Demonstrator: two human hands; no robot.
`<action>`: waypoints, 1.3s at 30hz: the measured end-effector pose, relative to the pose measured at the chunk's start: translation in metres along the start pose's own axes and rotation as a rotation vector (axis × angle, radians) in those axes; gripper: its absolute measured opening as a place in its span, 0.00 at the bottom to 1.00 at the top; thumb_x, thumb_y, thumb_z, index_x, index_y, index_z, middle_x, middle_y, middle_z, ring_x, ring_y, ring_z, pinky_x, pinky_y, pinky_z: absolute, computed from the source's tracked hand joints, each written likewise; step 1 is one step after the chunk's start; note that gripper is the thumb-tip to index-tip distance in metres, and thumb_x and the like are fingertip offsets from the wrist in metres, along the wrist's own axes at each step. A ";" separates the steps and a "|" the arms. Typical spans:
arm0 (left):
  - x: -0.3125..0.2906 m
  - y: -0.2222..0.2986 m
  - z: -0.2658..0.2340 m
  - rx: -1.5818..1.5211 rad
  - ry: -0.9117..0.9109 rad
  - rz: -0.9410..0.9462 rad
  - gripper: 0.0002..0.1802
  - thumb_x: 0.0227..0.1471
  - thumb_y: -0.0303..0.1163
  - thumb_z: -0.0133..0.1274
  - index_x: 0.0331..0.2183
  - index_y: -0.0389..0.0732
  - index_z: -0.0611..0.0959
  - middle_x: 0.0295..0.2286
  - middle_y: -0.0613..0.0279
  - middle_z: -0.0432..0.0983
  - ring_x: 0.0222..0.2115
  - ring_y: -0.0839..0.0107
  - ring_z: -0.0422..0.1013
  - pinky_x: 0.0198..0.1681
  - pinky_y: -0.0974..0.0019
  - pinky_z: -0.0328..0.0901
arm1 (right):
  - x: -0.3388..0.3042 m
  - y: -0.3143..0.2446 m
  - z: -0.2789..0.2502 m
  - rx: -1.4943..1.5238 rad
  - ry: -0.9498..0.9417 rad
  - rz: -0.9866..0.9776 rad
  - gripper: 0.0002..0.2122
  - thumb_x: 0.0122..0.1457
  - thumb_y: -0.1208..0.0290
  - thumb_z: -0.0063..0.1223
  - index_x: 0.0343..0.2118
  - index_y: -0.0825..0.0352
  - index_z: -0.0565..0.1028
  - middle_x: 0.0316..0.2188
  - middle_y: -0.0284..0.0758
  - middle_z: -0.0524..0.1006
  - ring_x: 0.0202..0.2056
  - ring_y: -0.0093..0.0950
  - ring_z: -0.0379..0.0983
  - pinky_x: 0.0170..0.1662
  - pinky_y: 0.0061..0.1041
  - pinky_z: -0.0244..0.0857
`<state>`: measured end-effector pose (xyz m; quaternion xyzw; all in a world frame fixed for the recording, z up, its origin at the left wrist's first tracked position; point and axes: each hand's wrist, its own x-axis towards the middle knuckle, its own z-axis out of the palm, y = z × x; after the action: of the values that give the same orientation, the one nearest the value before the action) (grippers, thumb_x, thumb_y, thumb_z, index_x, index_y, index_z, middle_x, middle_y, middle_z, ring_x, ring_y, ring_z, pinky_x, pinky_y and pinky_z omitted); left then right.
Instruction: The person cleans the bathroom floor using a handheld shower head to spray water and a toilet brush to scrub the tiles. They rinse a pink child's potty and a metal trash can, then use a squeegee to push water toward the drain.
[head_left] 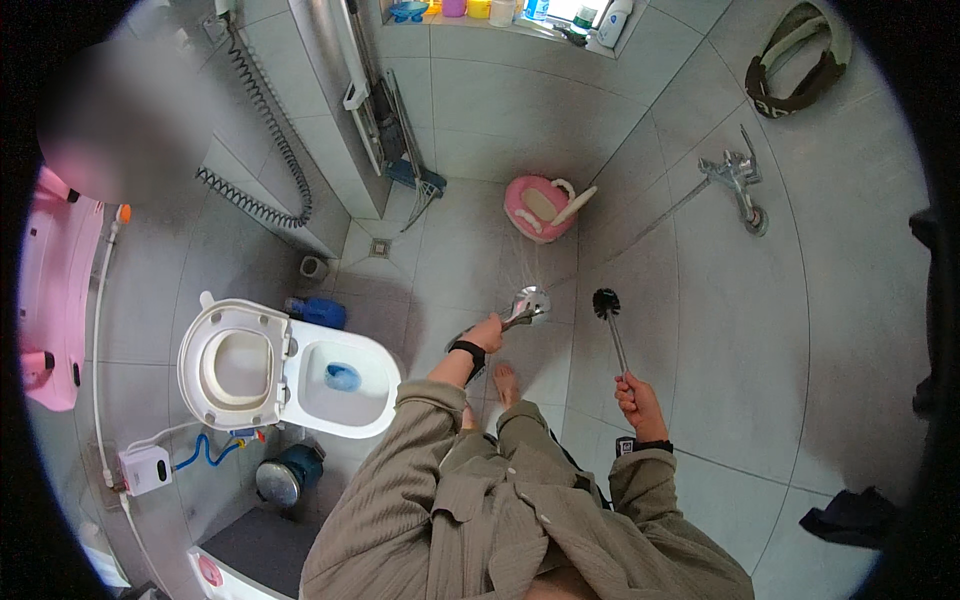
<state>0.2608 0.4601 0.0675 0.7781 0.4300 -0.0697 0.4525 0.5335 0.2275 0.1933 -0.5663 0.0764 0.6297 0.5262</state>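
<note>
My left hand is wrapped round a chrome shower head, and thin jets of water spray from it toward the far floor. In my right hand is the metal handle of a toilet brush; its black bristle head points away from me, held up to the right of the shower head. Beyond the spray, a pink and white padded child's toilet seat rests at the foot of the far wall. To my left stands a white toilet with its lid up and blue water in the bowl.
A floor drain lies near the far-left corner, by a leaning broom. A blue bottle is behind the toilet, a small bin beside it. On the right wall is a shower mixer tap. My bare feet are on the tiles.
</note>
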 end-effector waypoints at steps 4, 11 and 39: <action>0.029 0.004 -0.029 0.026 -0.005 -0.084 0.17 0.45 0.28 0.46 0.38 0.30 0.67 0.37 0.37 0.69 0.40 0.44 0.67 0.42 0.51 0.62 | 0.020 -0.017 0.001 0.020 0.006 0.021 0.13 0.58 0.64 0.44 0.33 0.71 0.65 0.18 0.27 0.61 0.14 0.14 0.52 0.10 0.10 0.40; 0.097 -0.009 -0.100 -0.047 0.088 -0.214 0.22 0.45 0.32 0.51 0.39 0.31 0.64 0.36 0.38 0.69 0.40 0.46 0.66 0.41 0.53 0.61 | 0.076 -0.064 0.038 -0.037 -0.052 0.088 0.12 0.59 0.64 0.44 0.32 0.71 0.65 0.18 0.26 0.60 0.14 0.13 0.52 0.10 0.10 0.40; -0.136 -0.159 -0.129 -1.023 1.019 -0.685 0.12 0.48 0.39 0.50 0.32 0.43 0.70 0.25 0.67 0.72 0.29 0.75 0.68 0.23 0.67 0.63 | 0.209 -0.142 0.213 -0.507 -0.365 0.294 0.11 0.59 0.66 0.44 0.33 0.72 0.65 0.20 0.27 0.61 0.15 0.13 0.51 0.12 0.11 0.41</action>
<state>0.0236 0.5115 0.1077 0.2348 0.7777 0.3654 0.4545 0.5456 0.5572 0.1719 -0.5400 -0.0970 0.7887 0.2774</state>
